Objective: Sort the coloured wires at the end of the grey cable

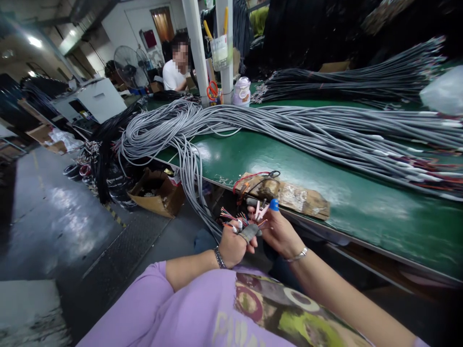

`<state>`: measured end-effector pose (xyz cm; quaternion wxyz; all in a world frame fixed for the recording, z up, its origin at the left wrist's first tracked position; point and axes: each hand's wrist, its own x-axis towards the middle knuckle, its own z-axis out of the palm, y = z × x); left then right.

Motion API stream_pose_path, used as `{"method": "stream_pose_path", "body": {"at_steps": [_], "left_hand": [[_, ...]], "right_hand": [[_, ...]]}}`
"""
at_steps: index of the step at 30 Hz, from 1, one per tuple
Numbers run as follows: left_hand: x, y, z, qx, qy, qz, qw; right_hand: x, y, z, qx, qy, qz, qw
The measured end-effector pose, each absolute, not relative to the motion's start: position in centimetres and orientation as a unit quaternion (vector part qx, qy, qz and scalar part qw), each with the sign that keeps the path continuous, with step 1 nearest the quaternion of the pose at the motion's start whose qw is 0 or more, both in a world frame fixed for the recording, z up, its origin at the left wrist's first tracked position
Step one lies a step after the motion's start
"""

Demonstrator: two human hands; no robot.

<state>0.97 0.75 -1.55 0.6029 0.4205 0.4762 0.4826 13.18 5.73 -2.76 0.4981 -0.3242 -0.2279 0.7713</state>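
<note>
My left hand [232, 245] is closed around a cable end, from which several thin coloured wires [231, 215] fan out. A grey sleeve-like piece [249, 233] lies across its fingers; whether it is a finger cover or cable jacket is unclear. Just to the right, my right hand [281, 233] is closed, its thumb tip wearing a blue cover [274, 205]. At its fingertips sits a small pink clip [261, 210], close to the wires. Both hands are just off the table's front edge, near a worn wooden board [304, 200] with red and black leads [253, 179].
Long grey cables [231, 115] cross the green table [231, 154] and hang over its front edge. More cable bundles [343, 79] lie behind. A post holds orange scissors [212, 90] beside a lidded jar [242, 91]. A cardboard box [157, 193] is on the floor; a co-worker [174, 74] sits beyond.
</note>
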Motion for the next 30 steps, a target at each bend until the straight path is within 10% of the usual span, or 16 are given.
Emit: {"method": "stream_pose_path", "body": {"at_steps": [30], "left_hand": [[-0.7, -0.6, -0.5, 0.511, 0.455, 0.313, 0.659]], "right_hand": [[15.4, 1.4, -0.2, -0.387, -0.524, 0.646, 0.399]]}}
